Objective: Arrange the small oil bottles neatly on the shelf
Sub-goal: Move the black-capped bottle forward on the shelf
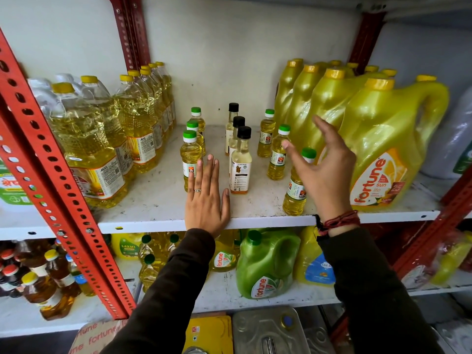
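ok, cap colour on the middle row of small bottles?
Black caps, clearest in the head view.

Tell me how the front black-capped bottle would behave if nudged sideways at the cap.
The front black-capped bottle is tall and narrow, so a push at the cap would probably tip it rather than slide it. It looks full, which likely makes it fairly heavy for its size. A second black-capped bottle stands close behind, so a fall could knock that too. Pushing low is probably safer.
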Demonstrator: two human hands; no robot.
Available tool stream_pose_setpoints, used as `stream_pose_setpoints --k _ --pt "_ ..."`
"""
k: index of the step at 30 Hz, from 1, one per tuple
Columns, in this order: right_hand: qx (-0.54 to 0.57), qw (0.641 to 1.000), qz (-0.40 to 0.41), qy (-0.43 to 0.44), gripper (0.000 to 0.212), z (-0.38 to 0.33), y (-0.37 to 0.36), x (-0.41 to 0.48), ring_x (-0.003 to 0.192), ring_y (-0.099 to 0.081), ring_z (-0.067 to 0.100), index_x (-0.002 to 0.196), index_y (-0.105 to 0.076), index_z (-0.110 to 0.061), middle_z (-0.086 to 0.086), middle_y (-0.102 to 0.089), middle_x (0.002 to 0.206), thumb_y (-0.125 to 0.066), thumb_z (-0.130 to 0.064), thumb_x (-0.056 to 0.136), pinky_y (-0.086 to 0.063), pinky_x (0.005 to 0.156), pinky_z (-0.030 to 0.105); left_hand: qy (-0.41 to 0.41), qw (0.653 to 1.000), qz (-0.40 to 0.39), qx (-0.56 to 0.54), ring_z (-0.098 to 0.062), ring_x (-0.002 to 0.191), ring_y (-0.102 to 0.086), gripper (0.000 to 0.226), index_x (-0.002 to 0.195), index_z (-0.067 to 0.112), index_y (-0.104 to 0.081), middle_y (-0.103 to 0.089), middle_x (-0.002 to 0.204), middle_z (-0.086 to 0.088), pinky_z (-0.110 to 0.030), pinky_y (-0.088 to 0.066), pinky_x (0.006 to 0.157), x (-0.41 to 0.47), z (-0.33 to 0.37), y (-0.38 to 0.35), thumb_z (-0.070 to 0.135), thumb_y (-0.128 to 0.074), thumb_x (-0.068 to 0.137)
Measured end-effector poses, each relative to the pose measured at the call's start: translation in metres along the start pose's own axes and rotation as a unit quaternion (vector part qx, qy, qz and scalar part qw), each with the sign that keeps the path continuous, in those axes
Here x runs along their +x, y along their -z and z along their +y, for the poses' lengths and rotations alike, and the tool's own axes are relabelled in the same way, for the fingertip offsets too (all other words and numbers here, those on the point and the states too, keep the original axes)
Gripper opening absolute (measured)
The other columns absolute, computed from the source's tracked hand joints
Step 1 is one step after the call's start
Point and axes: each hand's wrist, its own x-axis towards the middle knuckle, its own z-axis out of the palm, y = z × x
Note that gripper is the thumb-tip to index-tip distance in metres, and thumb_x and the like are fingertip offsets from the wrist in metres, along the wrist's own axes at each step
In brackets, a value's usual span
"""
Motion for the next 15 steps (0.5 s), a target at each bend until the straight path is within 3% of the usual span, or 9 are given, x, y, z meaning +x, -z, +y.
stream_pose_setpoints --k 1,4,7,15 --pt "0.025 0.999 -0.027 0.007 0.07 -0.007 -0.009 0.0 0.129 -0.051 0.0 0.14 -0.056 -0.019 -0.001 -0.062 0.142 -0.072 -0.056 0.083 -0.038 0.106 0.006 0.0 1.0 0.003 -0.002 -0.025 0.161 0.001 0.072 0.165 0.008 -0.011 -0.005 0.174 -0.01 -0.039 0.007 0.13 0.0 0.0 0.0 0.042 -0.027 0.104" --pt "0.057 0.985 -0.16 -0.038 0.063 -0.017 -0.043 0.001 0.137 -0.052 0.011 0.144 -0.051 -0.016 0.003 -0.056 0.149 -0.068 -0.043 0.091 -0.047 0.112 0.03 0.005 1.0 0.009 -0.007 -0.024 0.161 0.002 0.071 0.165 0.008 -0.009 -0.003 0.174 -0.01 -0.039 0.006 0.13 0.0 -0.001 -0.001 0.04 -0.027 0.104" --pt "0.071 0.964 -0.235 -0.103 0.058 -0.015 -0.075 0.003 0.141 -0.05 0.02 0.147 -0.047 -0.01 0.008 -0.053 0.151 -0.067 -0.028 0.095 -0.042 0.115 0.031 0.001 1.0 0.012 -0.006 -0.024 0.161 0.001 0.071 0.165 0.008 -0.01 -0.003 0.174 -0.011 -0.039 0.006 0.131 0.0 -0.001 -0.001 0.038 -0.028 0.103" --pt "0.108 0.956 -0.223 -0.155 0.036 -0.002 -0.112 0.011 0.114 -0.068 0.026 0.122 -0.065 -0.002 0.015 -0.072 0.122 -0.074 -0.015 0.089 -0.053 0.105 0.045 -0.004 1.0 0.006 0.0 -0.026 0.161 -0.003 0.072 0.164 0.006 -0.013 -0.005 0.173 -0.011 -0.04 0.005 0.131 0.0 -0.001 -0.002 0.039 -0.029 0.102"
